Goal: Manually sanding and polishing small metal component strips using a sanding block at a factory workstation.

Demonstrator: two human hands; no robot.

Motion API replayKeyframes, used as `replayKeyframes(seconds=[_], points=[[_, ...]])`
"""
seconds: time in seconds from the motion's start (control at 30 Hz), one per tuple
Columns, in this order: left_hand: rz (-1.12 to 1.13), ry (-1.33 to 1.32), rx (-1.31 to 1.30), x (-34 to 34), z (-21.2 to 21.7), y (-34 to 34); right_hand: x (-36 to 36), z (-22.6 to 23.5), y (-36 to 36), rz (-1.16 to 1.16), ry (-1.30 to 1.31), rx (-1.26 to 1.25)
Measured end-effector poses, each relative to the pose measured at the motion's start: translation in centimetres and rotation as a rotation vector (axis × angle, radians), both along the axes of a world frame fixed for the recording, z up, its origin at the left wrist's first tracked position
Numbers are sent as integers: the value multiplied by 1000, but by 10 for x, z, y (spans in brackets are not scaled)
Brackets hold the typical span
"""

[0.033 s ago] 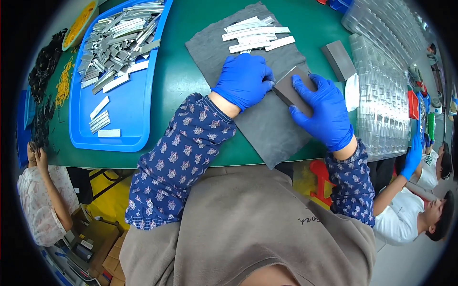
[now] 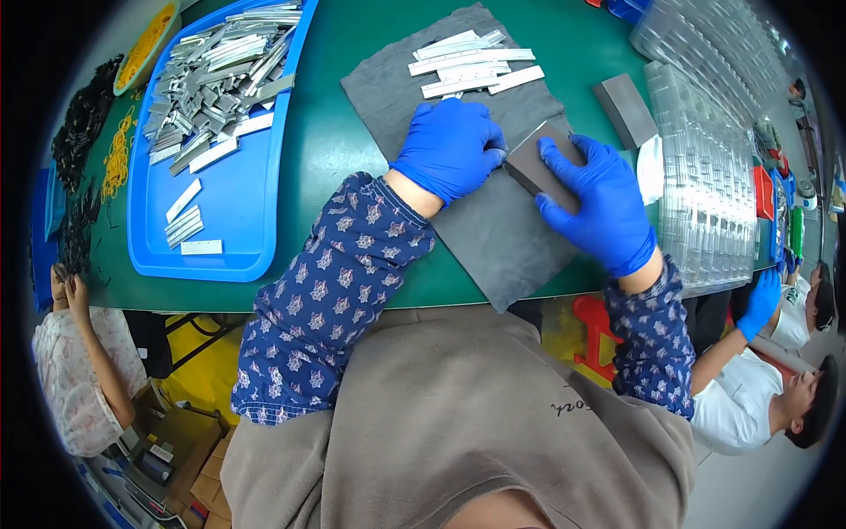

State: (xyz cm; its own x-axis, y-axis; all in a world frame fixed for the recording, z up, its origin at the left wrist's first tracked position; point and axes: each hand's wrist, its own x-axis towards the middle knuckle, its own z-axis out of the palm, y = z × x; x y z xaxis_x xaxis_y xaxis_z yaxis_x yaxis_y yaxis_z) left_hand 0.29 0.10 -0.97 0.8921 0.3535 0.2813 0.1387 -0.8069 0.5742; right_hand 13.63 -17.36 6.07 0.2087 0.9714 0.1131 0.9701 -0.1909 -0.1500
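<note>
My right hand (image 2: 606,204) in a blue glove grips a dark grey rectangular block (image 2: 534,166), its thumb and fingers spread over the top and side. The block rests tilted over the dark grey mat (image 2: 507,256). Beside the block's left corner, my left hand (image 2: 451,148), also gloved in blue, is closed with its knuckles up. What its fingers hold is hidden beneath them. Just beyond the left hand lies a loose pile of flat silvery metal strips (image 2: 471,62) on the mat.
A blue tray (image 2: 163,251) of many metal strips stands at left, near yellow bands (image 2: 119,159). A second dark block (image 2: 624,110) and stacked clear plastic trays (image 2: 705,194) are at right. Other people sit at both sides, one with a blue-gloved hand (image 2: 760,304).
My hands and the block stay almost in place; my right hand shifts very slightly. At the right, the other person's gloved hand has lowered a little.
</note>
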Motion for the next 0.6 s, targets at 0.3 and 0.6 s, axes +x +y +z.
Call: replayKeyframes(seconds=[0.3, 0.6], points=[[-17, -11, -12, -1, 0, 2, -22, 1, 4, 110, -23, 41], [-22, -18, 23, -3, 0, 3, -20, 4, 6, 54, -13, -28]])
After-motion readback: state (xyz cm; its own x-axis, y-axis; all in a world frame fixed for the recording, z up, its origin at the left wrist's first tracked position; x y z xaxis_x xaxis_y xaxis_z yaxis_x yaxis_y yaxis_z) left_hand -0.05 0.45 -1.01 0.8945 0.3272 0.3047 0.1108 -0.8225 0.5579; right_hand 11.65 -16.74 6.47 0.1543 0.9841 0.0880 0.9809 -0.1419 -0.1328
